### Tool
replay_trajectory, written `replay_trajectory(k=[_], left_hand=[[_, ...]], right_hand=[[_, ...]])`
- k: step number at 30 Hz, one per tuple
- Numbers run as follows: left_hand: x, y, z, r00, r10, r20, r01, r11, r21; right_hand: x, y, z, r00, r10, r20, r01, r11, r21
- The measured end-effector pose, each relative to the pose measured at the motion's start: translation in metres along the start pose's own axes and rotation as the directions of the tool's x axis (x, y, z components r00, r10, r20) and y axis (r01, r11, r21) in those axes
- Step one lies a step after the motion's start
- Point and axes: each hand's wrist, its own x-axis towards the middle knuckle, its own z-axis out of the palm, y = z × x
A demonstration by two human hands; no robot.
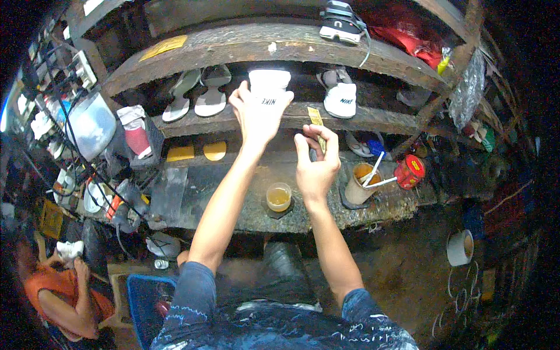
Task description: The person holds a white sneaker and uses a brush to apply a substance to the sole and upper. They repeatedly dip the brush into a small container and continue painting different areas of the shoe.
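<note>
My left hand [260, 114] grips a white, flat-faced piece [269, 80] with dark printing, perhaps a sole or slide strap, at the front of the middle shelf. To its right, lower down, my right hand [315, 154] has curled fingers around a narrow yellow strip [315, 115] that points upward. Pale soles [210, 96] lie on that shelf to the left, and a white piece with dark printing [339, 100] lies to the right. A clear cup of amber liquid [279, 196] stands on the bench below, between my forearms.
Right on the bench [233, 219] are a container with white sticks [356, 189] and a red tin [409, 172]. Cables and clutter [87, 122] crowd the left. A shoe [341, 29] sits on the upper shelf [245, 44]. A co-worker in orange [64, 297] holds a white shoe, lower left.
</note>
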Motion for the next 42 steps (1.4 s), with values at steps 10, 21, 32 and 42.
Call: replay_trajectory(k=[10,21,32,42], left_hand=[[-0.087,0.058,-0.026,0.91,0.414,0.005,-0.407,0.896,-0.177],[-0.022,0.127,0.106,0.912,-0.001,0.411,-0.027,0.998,0.061],[-0.147,0.063,-0.163,0.758,-0.01,0.652,0.558,0.529,-0.639],[-0.261,0.014,-0.255,0.745,-0.175,0.644,0.646,-0.053,-0.761]], right_hand=[[-0.048,-0.046,-0.158,0.987,-0.142,0.069,0.156,0.944,-0.291],[-0.084,-0.068,-0.214,0.991,-0.115,-0.067,0.09,0.952,-0.291],[-0.065,-0.057,-0.218,0.999,-0.01,-0.031,0.016,0.982,0.19],[-0.078,-0.111,-0.039,0.961,-0.224,0.164,0.077,0.781,0.619]])
